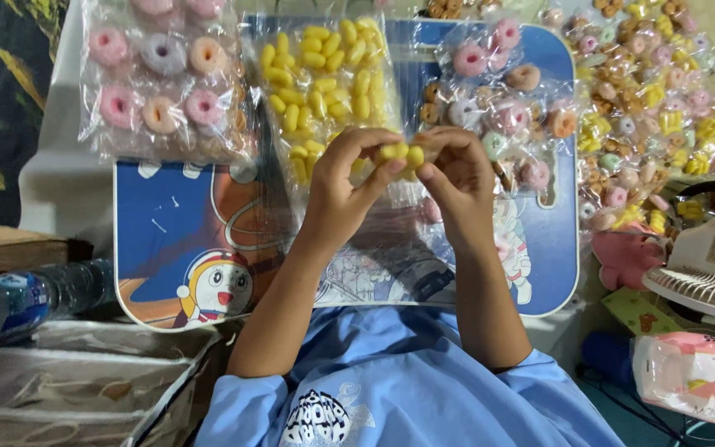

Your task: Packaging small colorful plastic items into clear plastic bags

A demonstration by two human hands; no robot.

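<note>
My left hand (343,186) and my right hand (459,175) meet over a blue cartoon-printed lap tray (167,223). Between their fingertips they pinch a few small yellow banana-shaped candies (400,152), apparently inside a thin clear wrapper. Just beyond the hands lies a clear bag of the same yellow candies (322,79). A clear bag of pink, purple and orange ring-shaped candies (161,74) lies at the tray's far left. More ring candies in clear packets (506,91) rest to the right of my hands.
A heap of small mixed candy packets (664,91) fills the far right. A white fan (709,265), a pink plush toy (626,252) and a wet-wipe pack (697,377) sit at the right. A water bottle (31,298) lies at the left.
</note>
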